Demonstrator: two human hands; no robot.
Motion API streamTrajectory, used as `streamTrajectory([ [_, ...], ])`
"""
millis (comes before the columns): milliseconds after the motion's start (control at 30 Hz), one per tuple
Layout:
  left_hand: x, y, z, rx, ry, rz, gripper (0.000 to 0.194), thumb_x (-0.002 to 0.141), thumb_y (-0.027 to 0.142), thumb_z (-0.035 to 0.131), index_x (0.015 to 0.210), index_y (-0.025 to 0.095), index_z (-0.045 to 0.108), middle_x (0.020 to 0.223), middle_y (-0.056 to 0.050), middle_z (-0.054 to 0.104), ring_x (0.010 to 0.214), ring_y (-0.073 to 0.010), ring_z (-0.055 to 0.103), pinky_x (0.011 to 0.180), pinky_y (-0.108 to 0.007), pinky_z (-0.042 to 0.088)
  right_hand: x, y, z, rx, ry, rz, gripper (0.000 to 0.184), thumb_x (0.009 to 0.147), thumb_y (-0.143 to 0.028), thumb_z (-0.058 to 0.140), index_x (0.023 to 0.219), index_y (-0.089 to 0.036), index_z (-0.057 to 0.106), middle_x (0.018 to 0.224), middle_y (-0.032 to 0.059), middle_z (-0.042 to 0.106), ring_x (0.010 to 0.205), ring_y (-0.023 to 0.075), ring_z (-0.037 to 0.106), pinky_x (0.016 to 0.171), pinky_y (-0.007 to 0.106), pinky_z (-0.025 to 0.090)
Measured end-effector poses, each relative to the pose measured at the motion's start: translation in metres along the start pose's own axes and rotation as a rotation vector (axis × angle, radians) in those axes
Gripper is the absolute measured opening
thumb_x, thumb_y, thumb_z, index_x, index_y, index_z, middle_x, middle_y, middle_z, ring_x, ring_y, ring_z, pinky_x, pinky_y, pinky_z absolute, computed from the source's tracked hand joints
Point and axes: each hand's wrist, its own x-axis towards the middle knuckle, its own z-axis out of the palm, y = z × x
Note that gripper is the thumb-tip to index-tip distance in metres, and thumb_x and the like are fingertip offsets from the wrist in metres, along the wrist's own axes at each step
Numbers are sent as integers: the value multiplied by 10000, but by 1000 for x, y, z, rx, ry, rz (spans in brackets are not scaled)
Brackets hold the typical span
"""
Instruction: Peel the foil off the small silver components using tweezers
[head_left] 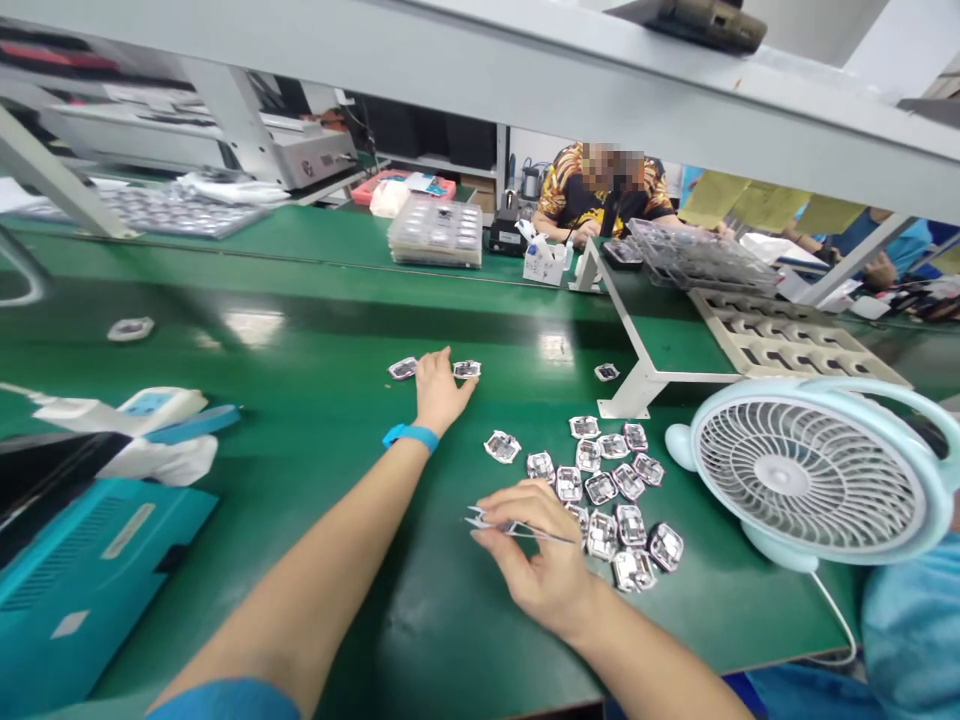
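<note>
Where left grip [440,392] gapes, casing [466,369] lies between fingertips.

Green benchtop [337,320] spread wide before me, glossy, pale light patches [255,326] mirrored on it. Thick white beam [450,70] across top of my view, slanted white post [64,178] at far left. To my right, low green-topped stand [679,340] on white legs [628,396]. Beyond: dark panels [427,132] at back, yellow sheets [769,205] hanging below beam, pale wall [911,45] at upper right.

Free benchtop [262,450] beside teal box [97,590], clustered cases [601,488] blocking right of centre, fan [784,475] beyond
</note>
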Motion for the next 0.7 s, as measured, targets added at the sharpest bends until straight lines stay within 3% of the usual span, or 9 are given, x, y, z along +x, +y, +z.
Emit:
streamTrajectory([
  [167,11,-2,-1,-57,-46,-4,268,666,296,704,888,180,610,1148,-180,613,1321,-423,335,1114,-605,164,0,2,0,0,16,-3,48,890,-194,628,928,-223,627,836,58,747,774,197,714,740,364,527],
  [300,0,7,-10,-178,-32,-39,276,655,355,725,832,210,571,1013,-129,647,1200,-379,473,1073,-562,290,1,4,-1,-4,24,24,55,888,-193,622,928,-230,633,844,52,741,778,198,707,743,362,536],
  [467,-45,20,-28,-438,-41,-125,396,691,405,692,970,209,491,882,-47,644,833,-237,652,805,-399,517,0,10,-4,20,80,122,120,864,-150,631,956,-225,647,914,70,716,876,209,681,806,371,537],
  [700,-119,37,-69,-710,-205,-247,440,652,357,747,1004,185,547,892,-39,687,826,-194,668,787,-337,534,-2,22,-3,144,121,309,72,851,-160,658,885,-224,655,868,35,714,857,202,670,823,364,505],
])
